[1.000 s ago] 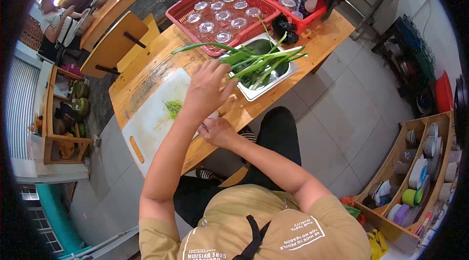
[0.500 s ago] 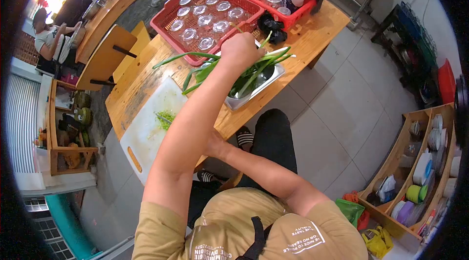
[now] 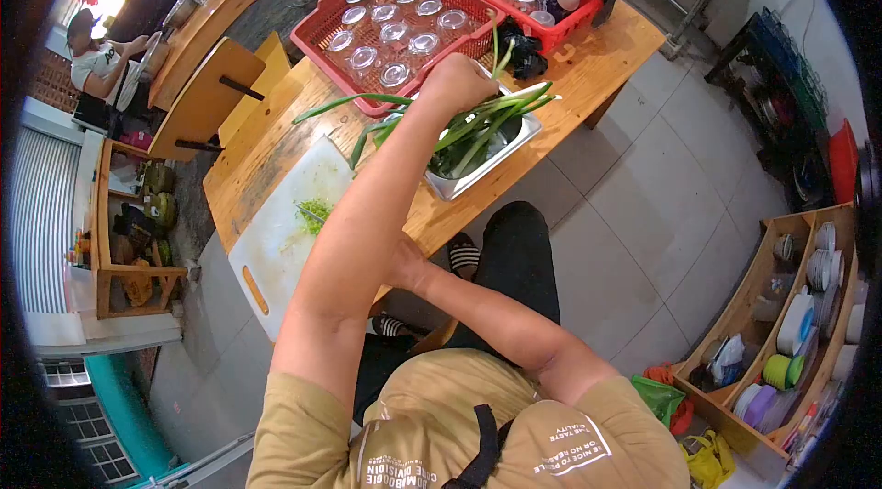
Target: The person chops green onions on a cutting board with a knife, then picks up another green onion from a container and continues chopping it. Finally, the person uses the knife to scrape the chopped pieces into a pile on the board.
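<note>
My left hand (image 3: 457, 85) is closed on green onions (image 3: 480, 132), whose long stalks hang over both sides of a rectangular metal pan (image 3: 496, 161). More greens lie in the pan. Beneath my left forearm, my right hand (image 3: 404, 264) is partly hidden; it appears wrapped round the handle of a knife. A short grey stretch of the knife's blade (image 3: 310, 212) shows past the forearm, in line with that hand. The blade rests by finely chopped green onion (image 3: 317, 210) on a white cutting board (image 3: 276, 236); the handle itself is hidden.
A red basket (image 3: 312, 52) of upturned glasses stands behind the pan. Beside it are a second red basket (image 3: 574, 25) with glasses and a bottle, and a black plastic bag (image 3: 525, 57). Wooden shelves (image 3: 726, 397) hold dishes at right. Another person (image 3: 96, 66) sits far left.
My left hand has shifted slightly right and up over the pan with the green onions. The whole view has shifted a little. My right hand stays beneath the left forearm.
</note>
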Demonstrator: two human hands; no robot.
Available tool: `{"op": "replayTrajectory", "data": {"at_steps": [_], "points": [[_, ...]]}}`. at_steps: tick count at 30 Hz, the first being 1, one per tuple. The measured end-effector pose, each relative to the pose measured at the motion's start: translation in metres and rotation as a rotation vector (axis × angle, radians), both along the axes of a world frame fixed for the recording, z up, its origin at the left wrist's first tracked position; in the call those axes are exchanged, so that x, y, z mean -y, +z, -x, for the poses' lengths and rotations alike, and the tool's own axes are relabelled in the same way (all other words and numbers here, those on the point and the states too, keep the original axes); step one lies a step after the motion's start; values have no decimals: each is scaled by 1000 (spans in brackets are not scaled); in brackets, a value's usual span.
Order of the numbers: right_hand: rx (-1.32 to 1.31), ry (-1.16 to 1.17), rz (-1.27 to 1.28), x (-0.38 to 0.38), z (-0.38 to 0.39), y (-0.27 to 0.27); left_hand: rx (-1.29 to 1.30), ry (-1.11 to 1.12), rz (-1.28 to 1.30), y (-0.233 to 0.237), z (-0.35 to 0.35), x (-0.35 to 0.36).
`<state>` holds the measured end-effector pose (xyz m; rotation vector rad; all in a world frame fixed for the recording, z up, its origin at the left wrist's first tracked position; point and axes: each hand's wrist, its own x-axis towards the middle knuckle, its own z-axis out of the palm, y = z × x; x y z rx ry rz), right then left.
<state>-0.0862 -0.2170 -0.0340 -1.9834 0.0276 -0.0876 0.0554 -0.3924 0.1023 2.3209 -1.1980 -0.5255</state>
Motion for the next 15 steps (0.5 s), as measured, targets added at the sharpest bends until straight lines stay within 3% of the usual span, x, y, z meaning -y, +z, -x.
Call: {"op": "replayTrajectory", "data": {"at_steps": [8,12,15], "points": [[79,-94,85,-5,-2,9,-94,77,440,47,-27,-47],[106,-113,69,-6,-2,13,-196,201,414,96,-12,-78],[134,-141,87,-9,-3,5,-165,159,527,101,-22,-95]]}}
